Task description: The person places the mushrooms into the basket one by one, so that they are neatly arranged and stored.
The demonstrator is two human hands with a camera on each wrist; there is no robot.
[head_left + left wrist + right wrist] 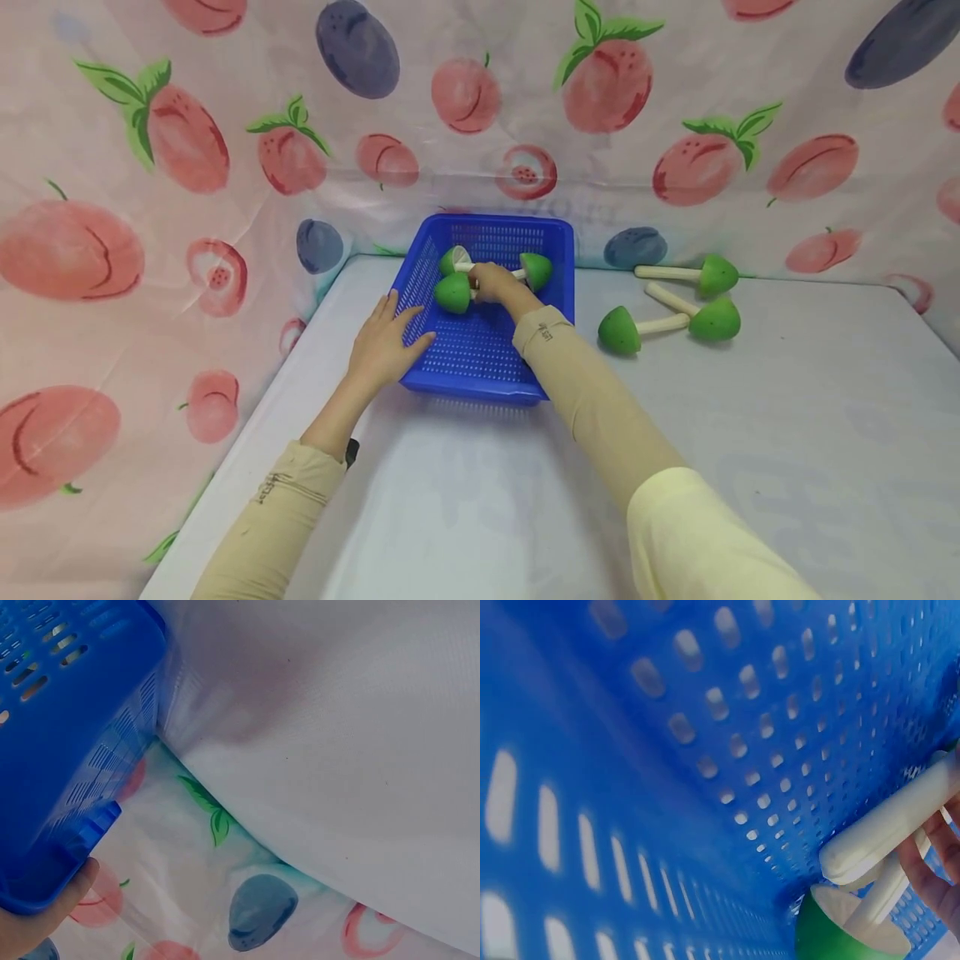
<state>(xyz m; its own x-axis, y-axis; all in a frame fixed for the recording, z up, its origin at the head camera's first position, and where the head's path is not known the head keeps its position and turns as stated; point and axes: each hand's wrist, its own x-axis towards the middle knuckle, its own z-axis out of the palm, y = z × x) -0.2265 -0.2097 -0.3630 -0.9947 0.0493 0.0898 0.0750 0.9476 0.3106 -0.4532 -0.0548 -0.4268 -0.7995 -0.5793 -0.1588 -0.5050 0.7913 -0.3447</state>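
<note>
A blue plastic basket stands at the back of the table. My left hand rests on its left rim with fingers straight and spread. In the left wrist view one finger lies along the rim's outer side. Inside the basket my right hand pinches the pale stem of a toy mushroom with a green cap. Two more green-capped mushrooms lie beside it, a left mushroom and a right mushroom. In the right wrist view fingers press against a white stem low in the basket.
Several more toy mushrooms lie on the white table right of the basket, among them a nearer mushroom and a farther mushroom. A fruit-printed cloth hangs behind the table and along its left side.
</note>
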